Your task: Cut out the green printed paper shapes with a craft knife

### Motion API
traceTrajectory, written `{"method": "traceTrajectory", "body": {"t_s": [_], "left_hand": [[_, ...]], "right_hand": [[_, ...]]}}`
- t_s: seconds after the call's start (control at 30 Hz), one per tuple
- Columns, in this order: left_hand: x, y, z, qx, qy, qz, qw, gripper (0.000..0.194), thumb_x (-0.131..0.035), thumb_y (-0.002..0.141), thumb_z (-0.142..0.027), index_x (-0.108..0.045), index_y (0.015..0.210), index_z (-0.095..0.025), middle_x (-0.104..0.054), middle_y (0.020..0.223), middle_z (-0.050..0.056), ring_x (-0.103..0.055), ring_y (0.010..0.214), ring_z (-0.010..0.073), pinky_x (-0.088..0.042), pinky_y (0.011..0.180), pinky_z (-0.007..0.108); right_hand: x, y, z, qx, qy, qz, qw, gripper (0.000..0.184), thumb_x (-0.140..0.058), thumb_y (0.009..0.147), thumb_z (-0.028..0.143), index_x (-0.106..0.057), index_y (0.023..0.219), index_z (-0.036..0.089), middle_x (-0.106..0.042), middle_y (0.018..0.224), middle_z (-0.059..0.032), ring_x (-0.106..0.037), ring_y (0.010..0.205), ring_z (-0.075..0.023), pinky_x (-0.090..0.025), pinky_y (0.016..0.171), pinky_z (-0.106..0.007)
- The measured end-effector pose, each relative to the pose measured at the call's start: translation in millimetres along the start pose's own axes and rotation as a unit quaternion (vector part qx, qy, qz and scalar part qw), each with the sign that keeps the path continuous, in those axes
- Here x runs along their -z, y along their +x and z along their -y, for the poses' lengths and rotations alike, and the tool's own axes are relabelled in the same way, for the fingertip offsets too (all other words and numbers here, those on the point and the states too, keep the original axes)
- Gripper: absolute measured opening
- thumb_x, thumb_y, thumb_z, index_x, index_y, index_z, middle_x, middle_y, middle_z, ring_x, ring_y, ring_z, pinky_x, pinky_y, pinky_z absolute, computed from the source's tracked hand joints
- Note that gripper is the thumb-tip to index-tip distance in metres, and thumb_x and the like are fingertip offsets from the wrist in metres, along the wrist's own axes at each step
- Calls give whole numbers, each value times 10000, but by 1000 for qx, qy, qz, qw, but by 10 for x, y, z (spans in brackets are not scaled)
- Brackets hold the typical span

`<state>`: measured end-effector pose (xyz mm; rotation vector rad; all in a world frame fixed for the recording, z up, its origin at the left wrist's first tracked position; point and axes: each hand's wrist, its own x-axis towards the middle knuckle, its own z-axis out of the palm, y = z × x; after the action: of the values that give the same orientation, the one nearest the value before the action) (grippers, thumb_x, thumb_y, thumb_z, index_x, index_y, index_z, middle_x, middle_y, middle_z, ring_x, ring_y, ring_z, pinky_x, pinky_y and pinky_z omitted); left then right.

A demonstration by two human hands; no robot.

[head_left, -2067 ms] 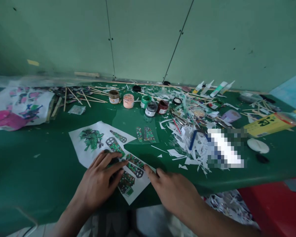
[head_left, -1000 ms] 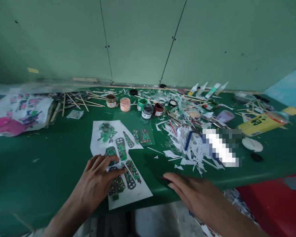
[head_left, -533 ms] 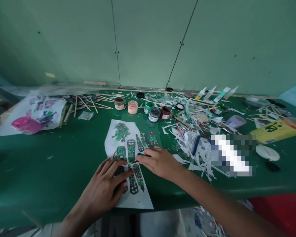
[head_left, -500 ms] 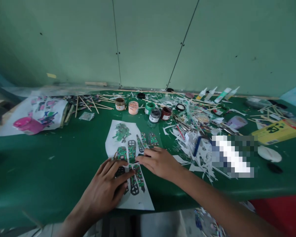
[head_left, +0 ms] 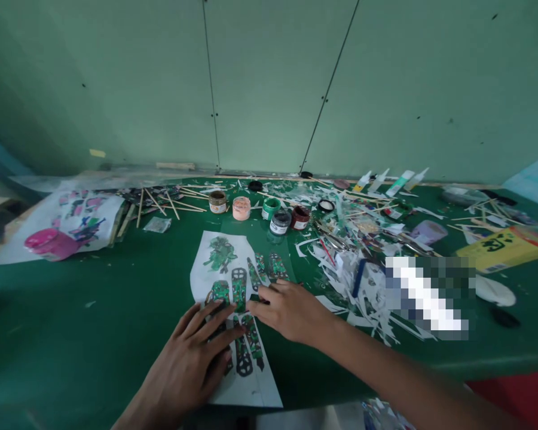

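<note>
Fingers (head_left: 215, 322) of the left hand (head_left: 186, 358) lie spread over a white, irregularly cut paper sheet (head_left: 251, 394) printed with green, brown and black camouflage-patterned shapes (head_left: 243, 355). The fingers of the right hand (head_left: 291, 310) are curled and drawn together, their tips at the sheet's right side, close to the left fingertips — whether they pinch anything, I cannot tell. The sheet lies flat on the green-covered table (head_left: 116, 322), reaching its near edge; a blurry green figure (head_left: 222, 254) is printed at its far end.

Just beyond the right hand, small camouflage-patterned pieces (head_left: 278, 266) lie on a thin translucent sheet (head_left: 282, 246). Farther back stand small round paint jars: brown (head_left: 217, 202), peach (head_left: 241, 208), green (head_left: 271, 208), dark grey (head_left: 280, 223) and dark red (head_left: 300, 217).

A heap of white paper scraps (head_left: 376, 316) spreads to the right, with slim nozzle-tipped tubes (head_left: 400, 183) behind it. At the far left, a bright pink plastic container (head_left: 51, 245) rests on a pink-printed white sheet (head_left: 13, 242) — thin wooden sticks (head_left: 155, 202) are scattered nearby.
</note>
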<state>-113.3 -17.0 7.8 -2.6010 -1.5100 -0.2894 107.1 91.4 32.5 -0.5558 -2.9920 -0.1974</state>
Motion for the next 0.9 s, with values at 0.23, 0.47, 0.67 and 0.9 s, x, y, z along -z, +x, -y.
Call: {"method": "traceTrajectory", "body": {"t_s": [0.23, 0.47, 0.67, 0.9], "left_hand": [[-21, 0, 13, 2, 13, 6, 1000, 495, -456, 910, -267, -419, 1386, -399, -480, 1446, -37, -434, 1327, 256, -447, 1016, 498], [-11, 14, -5, 18, -12, 1, 1000, 447, -475, 886, -249, -503, 1315, -375, -524, 1408, -30, -451, 1314, 249, -430, 1027, 493], [26, 35, -40, 55, -65, -15, 996, 379, -506, 845, -225, -535, 1219, -276, -584, 1345, -3, -466, 1304, 222, -419, 1043, 462], [43, -107, -80, 116, 2, -48, 992, 311, -477, 902, -338, -582, 1194, -319, -599, 1326, 4, -549, 1179, 264, -461, 910, 459]], "right_hand": [[4, -86, -127, 4, -12, 31, 999, 270, -445, 942, 179, -617, 1145, 224, -636, 843, -36, -539, 607, -134, -327, 531, -297], [46, -442, -51, -119, 59, -11, 991, 281, -394, 963, 235, -669, 1017, 220, -653, 825, -32, -562, 592, -132, -326, 536, -295], [-1, -521, 454, -100, 154, -42, 982, 444, -533, 878, 516, -587, 1258, 294, -675, 883, -33, -610, 645, -175, -374, 568, -307], [-97, -760, 460, -187, 140, -52, 971, 298, -468, 929, 379, -639, 1115, 223, -672, 902, -66, -607, 590, -162, -375, 496, -284]]}}
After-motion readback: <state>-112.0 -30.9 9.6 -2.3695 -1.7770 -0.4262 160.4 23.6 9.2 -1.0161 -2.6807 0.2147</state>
